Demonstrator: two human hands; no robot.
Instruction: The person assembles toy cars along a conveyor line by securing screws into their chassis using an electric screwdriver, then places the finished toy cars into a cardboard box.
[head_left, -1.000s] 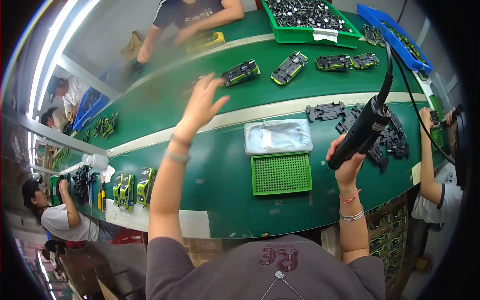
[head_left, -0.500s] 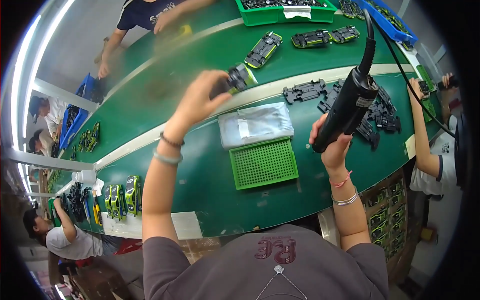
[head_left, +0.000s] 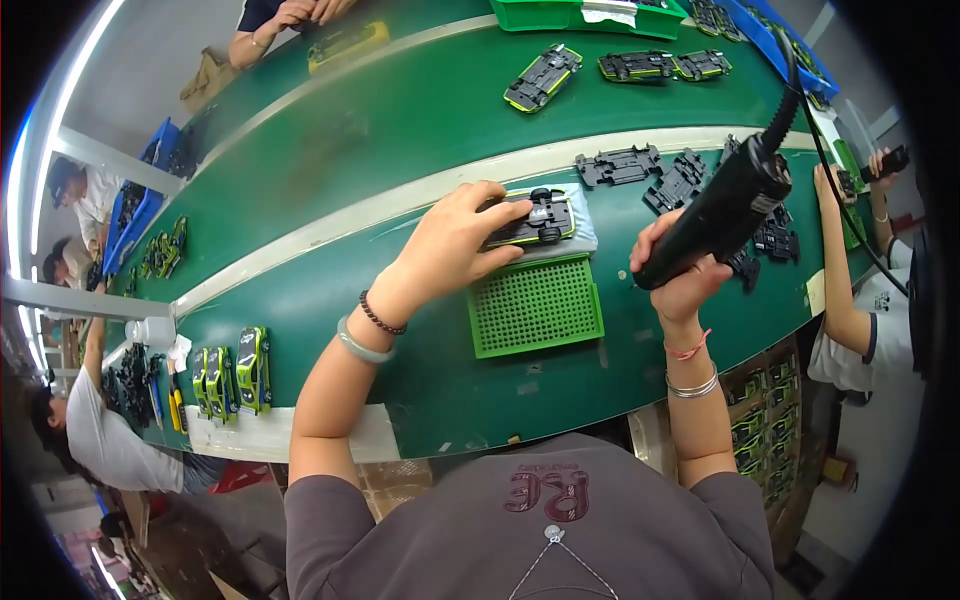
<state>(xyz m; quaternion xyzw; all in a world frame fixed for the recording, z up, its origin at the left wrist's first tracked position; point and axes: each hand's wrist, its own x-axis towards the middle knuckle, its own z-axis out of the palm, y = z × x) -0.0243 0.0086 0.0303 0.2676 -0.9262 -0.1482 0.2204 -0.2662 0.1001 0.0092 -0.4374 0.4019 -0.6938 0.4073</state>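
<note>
Belly-up car (head_left: 548, 222) in the left hand (head_left: 455, 240), just beyond the tray (head_left: 535, 312)!
There's the black underside, a small pale mark on it, dark wheels at the sides, lime-green body peeking along the edge; left thumb and fingers clamp it over the pale pad (head_left: 589, 240), while the right hand (head_left: 688, 280) wraps the black driver (head_left: 718, 215), right of the tray.

toy car (head_left: 554, 213) — wheels up; black driver (head_left: 712, 222) — tilted

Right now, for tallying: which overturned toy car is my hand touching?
The black, green-edged car under your left hand, on pale blue padding; others lie beyond the white strip.
</note>
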